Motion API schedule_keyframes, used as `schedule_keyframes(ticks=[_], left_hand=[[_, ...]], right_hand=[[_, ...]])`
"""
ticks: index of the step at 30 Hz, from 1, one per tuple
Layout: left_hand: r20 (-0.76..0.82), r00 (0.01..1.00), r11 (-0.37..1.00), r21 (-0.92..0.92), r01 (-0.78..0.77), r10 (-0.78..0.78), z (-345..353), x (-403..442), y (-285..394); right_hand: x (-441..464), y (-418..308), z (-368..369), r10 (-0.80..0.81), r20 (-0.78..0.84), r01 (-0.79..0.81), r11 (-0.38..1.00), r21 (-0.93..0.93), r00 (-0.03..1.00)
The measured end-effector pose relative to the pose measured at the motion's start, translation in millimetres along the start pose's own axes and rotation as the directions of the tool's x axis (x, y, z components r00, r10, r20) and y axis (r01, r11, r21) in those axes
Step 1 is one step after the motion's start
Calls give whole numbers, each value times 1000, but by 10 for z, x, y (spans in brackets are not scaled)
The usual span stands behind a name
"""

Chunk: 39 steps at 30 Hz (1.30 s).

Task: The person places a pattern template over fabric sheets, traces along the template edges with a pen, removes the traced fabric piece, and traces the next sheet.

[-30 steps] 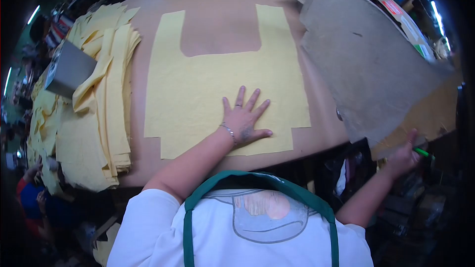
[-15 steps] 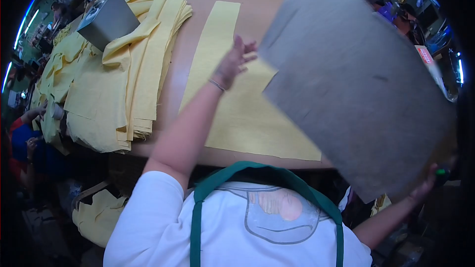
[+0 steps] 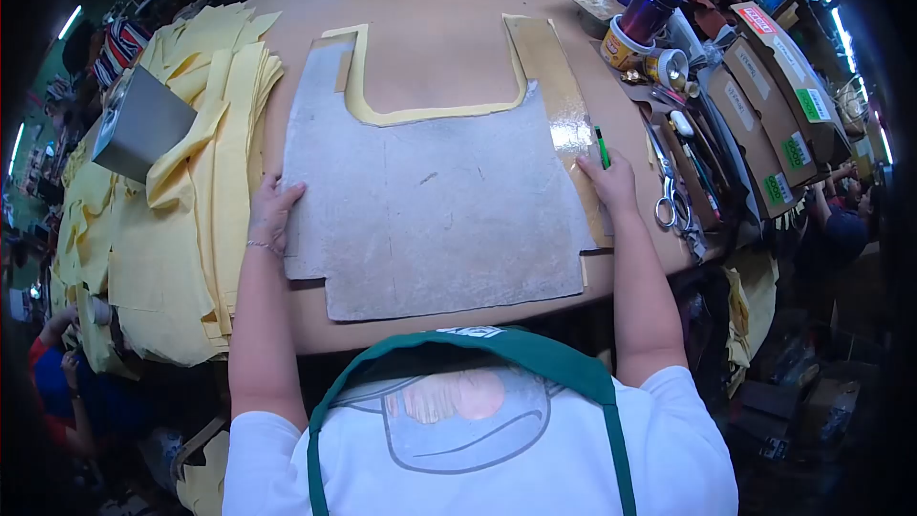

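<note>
A large grey-brown template (image 3: 439,220) with a U-shaped notch lies flat on the brown table. Beneath it, a yellow fabric piece (image 3: 430,118) shows as a strip along the notch. My left hand (image 3: 271,215) grips the template's left edge, thumb on top and fingers partly hidden. At the right edge my right hand (image 3: 609,182) has its thumb on the template and holds a green pen (image 3: 602,146) pointing upward. Brown tape (image 3: 559,86) covers the template's right arm.
Stacked yellow fabric (image 3: 205,220) lies at left under a grey metal block (image 3: 143,124). Scissors (image 3: 672,203), pens, a purple bottle (image 3: 652,8), tubs and cardboard boxes (image 3: 759,115) stand at right. At far left, a person's hand (image 3: 70,368) shows beside the hanging fabric.
The template has swung from the right onto the yellow piece and now lies flat. My left hand has moved from above the fabric to its left edge; my right hand has come in to the right edge.
</note>
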<state>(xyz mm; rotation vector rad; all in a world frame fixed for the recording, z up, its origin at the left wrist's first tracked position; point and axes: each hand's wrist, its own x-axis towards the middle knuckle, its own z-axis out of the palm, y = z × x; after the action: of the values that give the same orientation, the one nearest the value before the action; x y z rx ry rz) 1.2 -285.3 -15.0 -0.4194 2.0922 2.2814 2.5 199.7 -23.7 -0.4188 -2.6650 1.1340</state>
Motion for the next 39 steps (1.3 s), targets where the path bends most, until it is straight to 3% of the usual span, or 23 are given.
schedule_keyframes(ticks=[4,10,13,16,17,19,21,24,29,32,35,38,39], left_hand=[[-26,999,984,175,27,-23,0,176,-130],[-102,989,876,480,-45,106,138,164,-87],[-85,985,895,434,-102,153,134,183,-130],[-35,952,471,874,-118,304,89,232,-121],[-58,934,389,917,-91,353,90,230,-129],[-92,888,223,975,-12,451,150,226,-180],[-140,930,303,953,32,341,144,281,-155],[-162,944,493,870,-1,288,201,254,-110],[-165,962,769,635,-65,217,173,262,-163],[-144,941,749,646,-145,306,135,267,-227],[-140,950,647,758,-80,281,126,235,-195],[-166,847,185,979,82,505,257,46,-135],[-206,884,232,966,114,420,298,51,-103]], right_hand=[[35,-81,65,18,-19,-20,990,-138,1000],[26,-1,120,-63,-59,45,963,-265,996],[-38,-95,113,-75,-102,32,929,-370,992],[-49,-113,115,-99,-150,31,915,-401,984],[-22,-97,121,-116,-164,43,918,-394,980],[57,-77,81,1,-95,-29,957,-289,995],[156,-14,30,116,21,-110,978,-179,993],[244,120,94,15,-58,-34,938,-346,998],[248,155,118,-43,-61,20,945,-328,997],[238,152,115,-30,-57,10,948,-318,998],[248,140,96,-12,-51,-2,962,-275,999],[252,160,120,-8,-85,-13,969,-245,996],[259,165,128,-10,-102,-16,969,-245,995]])
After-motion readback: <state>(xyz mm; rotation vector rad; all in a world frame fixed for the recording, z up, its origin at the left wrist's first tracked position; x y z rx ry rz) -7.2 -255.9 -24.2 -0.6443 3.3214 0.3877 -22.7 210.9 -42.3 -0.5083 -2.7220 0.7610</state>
